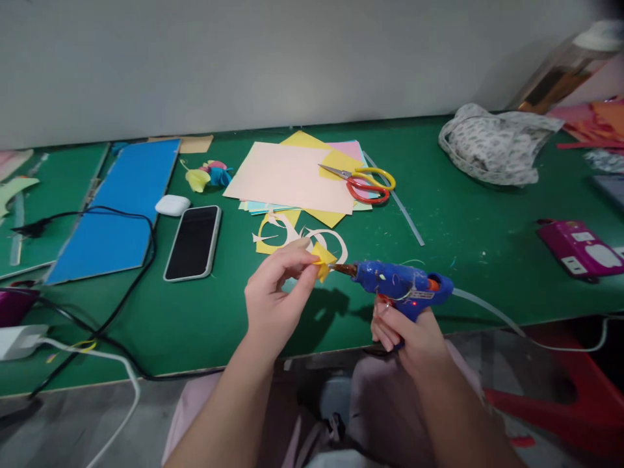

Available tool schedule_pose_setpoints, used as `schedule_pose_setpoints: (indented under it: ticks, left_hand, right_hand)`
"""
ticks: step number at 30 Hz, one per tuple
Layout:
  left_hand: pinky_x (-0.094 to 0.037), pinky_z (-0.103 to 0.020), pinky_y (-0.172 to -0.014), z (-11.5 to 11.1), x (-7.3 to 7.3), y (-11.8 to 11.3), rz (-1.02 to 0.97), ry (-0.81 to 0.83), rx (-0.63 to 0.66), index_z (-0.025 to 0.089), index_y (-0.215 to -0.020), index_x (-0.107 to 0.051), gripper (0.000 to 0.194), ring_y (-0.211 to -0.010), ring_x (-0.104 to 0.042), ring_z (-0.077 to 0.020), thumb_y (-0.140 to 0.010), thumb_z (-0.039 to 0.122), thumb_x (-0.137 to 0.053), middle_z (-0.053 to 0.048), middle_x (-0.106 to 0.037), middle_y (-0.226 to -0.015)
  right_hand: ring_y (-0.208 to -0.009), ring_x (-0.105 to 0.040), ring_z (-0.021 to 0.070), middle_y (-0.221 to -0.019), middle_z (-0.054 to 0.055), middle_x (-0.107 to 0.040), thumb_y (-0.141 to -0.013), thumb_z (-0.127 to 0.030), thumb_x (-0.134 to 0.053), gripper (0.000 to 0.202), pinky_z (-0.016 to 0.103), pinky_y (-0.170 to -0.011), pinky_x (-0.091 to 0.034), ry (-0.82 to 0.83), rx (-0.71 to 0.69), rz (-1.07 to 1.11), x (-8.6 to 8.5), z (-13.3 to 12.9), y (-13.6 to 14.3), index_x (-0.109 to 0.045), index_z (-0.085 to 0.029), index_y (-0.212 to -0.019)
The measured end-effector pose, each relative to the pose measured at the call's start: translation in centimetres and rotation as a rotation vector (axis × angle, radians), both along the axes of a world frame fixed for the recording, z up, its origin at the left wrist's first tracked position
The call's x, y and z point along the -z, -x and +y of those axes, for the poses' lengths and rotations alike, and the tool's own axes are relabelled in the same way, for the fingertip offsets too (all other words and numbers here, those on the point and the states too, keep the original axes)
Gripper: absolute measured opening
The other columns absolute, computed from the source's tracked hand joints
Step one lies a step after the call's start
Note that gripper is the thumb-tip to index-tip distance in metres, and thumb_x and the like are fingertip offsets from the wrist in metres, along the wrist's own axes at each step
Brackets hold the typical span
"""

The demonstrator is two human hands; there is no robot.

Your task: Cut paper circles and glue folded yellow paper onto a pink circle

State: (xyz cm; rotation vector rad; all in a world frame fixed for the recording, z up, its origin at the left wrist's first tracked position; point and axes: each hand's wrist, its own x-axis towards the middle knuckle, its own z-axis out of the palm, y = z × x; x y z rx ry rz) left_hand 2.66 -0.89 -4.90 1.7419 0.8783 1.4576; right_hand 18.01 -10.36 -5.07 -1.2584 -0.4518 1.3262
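Between the thumb and fingers of my left hand (283, 286) is a small folded yellow paper piece (322, 260). My right hand (407, 331) is wrapped round the handle of a blue glue gun (400, 283), whose nozzle points left and meets or nearly meets the yellow piece. A clear glue stick trails from the gun's rear. Just behind my left hand lie curled paper offcuts (334, 235). Farther back, scissors (358, 179) with red and yellow handles rest on a stack of coloured paper (287, 175).
On the green table (414, 143) are a phone (194, 244), a white earphone case (172, 205), a blue board (121, 208), small paper flowers (197, 179) and cables at the left. A patterned pouch (492, 143) and a purple box (580, 250) lie at the right.
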Motion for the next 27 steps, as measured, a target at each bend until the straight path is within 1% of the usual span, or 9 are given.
schedule_pose_setpoints:
  ticks: [3,11,18,22,27]
  left_hand:
    - [-0.052,-0.019,-0.064,0.0,0.02,-0.01,0.001,-0.002,-0.001,0.02,-0.088,-0.068,0.017,-0.087,-0.065,-0.0145,-0.076,0.008,-0.065,-0.004,-0.07,-0.093]
    - [-0.053,-0.019,-0.064,-0.06,0.04,0.06,-0.006,0.004,0.004,0.02,-0.088,-0.068,0.017,-0.086,-0.065,-0.0145,-0.076,0.007,-0.064,-0.004,-0.069,-0.093]
    - [-0.053,-0.018,-0.063,-0.06,-0.12,-0.04,-0.02,0.004,0.01,0.02,-0.086,-0.068,0.017,-0.087,-0.065,-0.0145,-0.076,0.006,-0.064,-0.003,-0.068,-0.084]
    - [-0.054,-0.018,-0.063,-0.03,-0.07,-0.04,-0.02,0.012,0.014,0.02,-0.087,-0.068,0.018,-0.089,-0.064,-0.0148,-0.077,0.007,-0.063,-0.003,-0.068,-0.087]
    - [-0.054,-0.019,-0.063,-0.09,-0.06,-0.03,-0.016,0.025,0.008,0.02,-0.087,-0.068,0.016,-0.087,-0.065,-0.0148,-0.077,0.008,-0.064,-0.005,-0.069,-0.093]
  right_hand:
    - [-0.032,-0.037,0.0037,-0.033,-0.009,-0.037,-0.067,-0.033,-0.072,0.036,0.02,-0.044,-0.042,0.001,-0.008,0.0,0.12,-0.04,-0.05,-0.045,-0.018,-0.048]
    - [-0.031,-0.036,0.0038,-0.032,-0.01,-0.036,-0.066,-0.032,-0.071,0.031,0.02,-0.043,-0.041,0.001,0.013,-0.005,0.1,-0.01,0.07,-0.047,-0.018,-0.051]
    - [-0.031,-0.036,0.0037,-0.032,-0.01,-0.037,-0.065,-0.031,-0.071,0.03,0.02,-0.043,-0.041,0.004,0.019,-0.004,-0.12,0.04,0.15,-0.047,-0.018,-0.051]
    - [-0.03,-0.036,0.004,-0.032,-0.011,-0.036,-0.066,-0.03,-0.069,0.026,0.02,-0.043,-0.04,-0.005,0.03,-0.01,-0.16,0.09,0.22,-0.05,-0.018,-0.054]
    - [-0.03,-0.036,0.0042,-0.032,-0.011,-0.036,-0.066,-0.029,-0.069,0.027,0.021,-0.042,-0.04,-0.006,0.028,-0.009,-0.17,0.12,0.24,-0.048,-0.018,-0.052]
